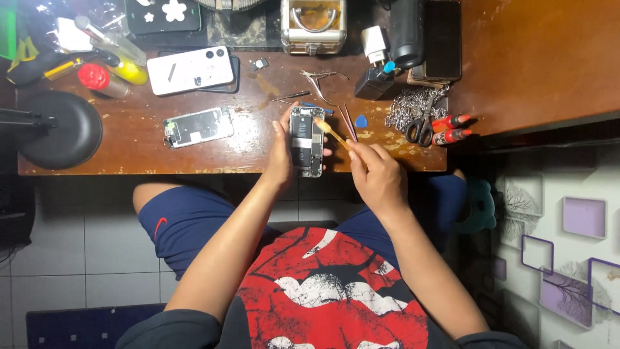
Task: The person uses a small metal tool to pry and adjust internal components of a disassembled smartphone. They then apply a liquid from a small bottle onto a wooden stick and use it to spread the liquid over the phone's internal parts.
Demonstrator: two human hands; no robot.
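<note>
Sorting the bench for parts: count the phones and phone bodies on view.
3. An opened phone body held in the left hand; a second opened one on the desk; a white phone face down behind it. Others may be hidden.

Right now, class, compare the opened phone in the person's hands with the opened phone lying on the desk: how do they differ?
The held phone stands lengthwise away from the person, gripped by the left hand, while the right hand puts a brush to it. The desk phone lies crosswise, untouched. Both show bare insides.
</note>
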